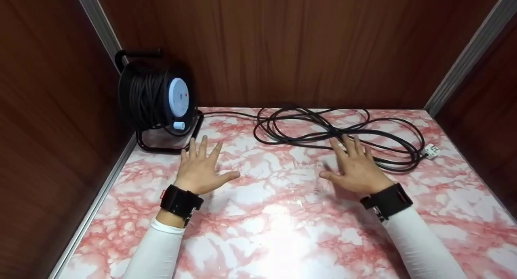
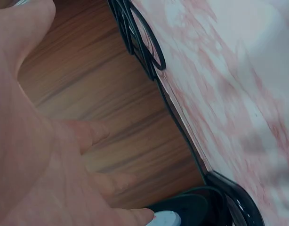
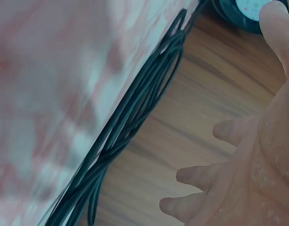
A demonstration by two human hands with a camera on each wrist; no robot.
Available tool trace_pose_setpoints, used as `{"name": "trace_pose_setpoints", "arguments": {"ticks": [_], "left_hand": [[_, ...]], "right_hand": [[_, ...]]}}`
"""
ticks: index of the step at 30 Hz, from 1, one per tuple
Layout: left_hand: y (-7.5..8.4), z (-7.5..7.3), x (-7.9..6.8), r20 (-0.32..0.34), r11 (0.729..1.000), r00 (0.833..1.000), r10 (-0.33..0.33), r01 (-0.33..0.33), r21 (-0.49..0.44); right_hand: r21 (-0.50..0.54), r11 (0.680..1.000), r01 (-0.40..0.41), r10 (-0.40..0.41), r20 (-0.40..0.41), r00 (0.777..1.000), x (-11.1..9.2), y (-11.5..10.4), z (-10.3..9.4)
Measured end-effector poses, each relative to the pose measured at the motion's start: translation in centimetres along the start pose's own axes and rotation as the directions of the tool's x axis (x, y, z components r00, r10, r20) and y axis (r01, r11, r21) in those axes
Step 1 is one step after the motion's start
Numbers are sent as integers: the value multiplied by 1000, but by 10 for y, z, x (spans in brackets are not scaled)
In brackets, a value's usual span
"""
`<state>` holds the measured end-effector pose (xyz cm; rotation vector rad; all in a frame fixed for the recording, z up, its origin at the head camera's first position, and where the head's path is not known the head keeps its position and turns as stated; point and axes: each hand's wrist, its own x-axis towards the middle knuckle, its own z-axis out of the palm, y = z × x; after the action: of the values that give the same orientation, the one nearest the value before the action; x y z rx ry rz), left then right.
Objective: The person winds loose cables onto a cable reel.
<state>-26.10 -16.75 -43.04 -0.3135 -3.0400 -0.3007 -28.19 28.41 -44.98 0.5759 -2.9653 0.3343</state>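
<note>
In the head view both hands are held over the table, palms down, fingers spread. The left hand (image 1: 198, 170) holds nothing; its fingertips reach toward the foot of a black cable reel (image 1: 147, 97) at the back left. That reel has a white socket face (image 1: 179, 97), a top handle and cable wound on its drum. The right hand (image 1: 357, 170) is likewise empty, its fingertips overlapping the near edge of a loose black cable (image 1: 299, 139) laid in loops. A white plug (image 1: 432, 151) ends the cable at the right. In the right wrist view the cable loops (image 3: 130, 113) lie beyond the fingers.
The table (image 1: 258, 230) has a red-and-white marbled top. Brown wood panels (image 1: 258, 49) enclose it at the back and both sides, with grey metal strips (image 1: 464, 57) at the corners. One cable length runs from the reel along the back to the loops.
</note>
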Motion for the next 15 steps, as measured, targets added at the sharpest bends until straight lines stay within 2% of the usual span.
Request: {"name": "trace_pose_setpoints", "arguments": {"ticks": [4, 7, 12, 15], "left_hand": [[-11, -6, -2, -25, 1000, 1000, 6, -6, -13], [-19, -16, -2, -25, 999, 1000, 6, -6, -32], [-34, -44, 4, -6, 998, 1000, 15, -15, -64], [-48, -64, 10, -20, 995, 999, 37, -39, -88]], "right_hand": [[-8, 999, 35, -34, 32, 999, 16, -12, 0], [-22, 997, 69, -68, 43, 997, 30, -22, 1], [-51, 993, 108, -103, 93, 990, 56, -40, 5], [-62, 990, 130, -121, 132, 984, 72, -51, 8]]}}
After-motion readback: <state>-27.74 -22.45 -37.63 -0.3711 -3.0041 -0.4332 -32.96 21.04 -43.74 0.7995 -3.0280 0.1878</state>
